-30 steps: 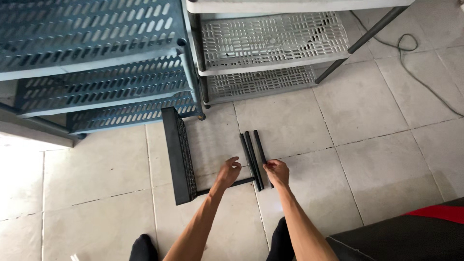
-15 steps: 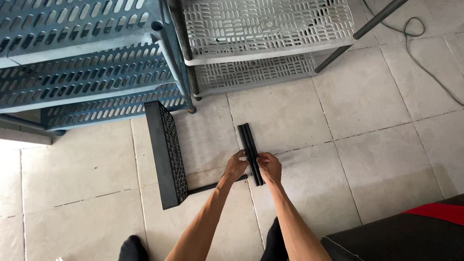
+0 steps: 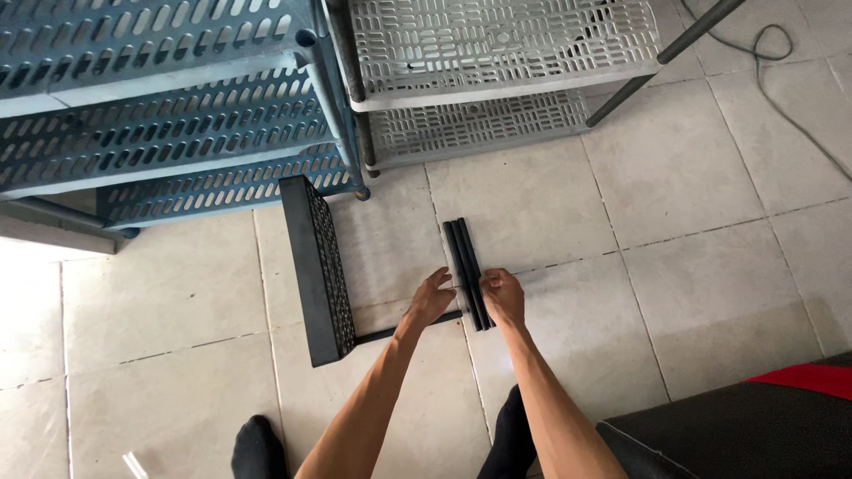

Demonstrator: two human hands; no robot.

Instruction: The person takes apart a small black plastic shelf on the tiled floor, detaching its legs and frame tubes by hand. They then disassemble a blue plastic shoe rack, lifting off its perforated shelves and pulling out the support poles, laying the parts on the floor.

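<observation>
Hands meet over a bundle of three black rods (image 3: 467, 266) lying side by side on the tiled floor (image 3: 692, 177): the left hand (image 3: 430, 300) rests with loosely spread fingers against the bundle's left edge, and the right hand (image 3: 503, 297) pinches its right edge between curled fingers and thumb. A fourth rod (image 3: 408, 326) runs from under the left hand to a black perforated shelf panel (image 3: 317, 270) standing on its long edge just to the left. Bare tiles lie open to the right of the rods. Beyond the panel stands a blue slotted rack (image 3: 160, 133), and beside it a grey slotted rack (image 3: 497, 53); their tiers hold nothing visible. A dark cable (image 3: 781, 80) trails across the tiles at far right.
</observation>
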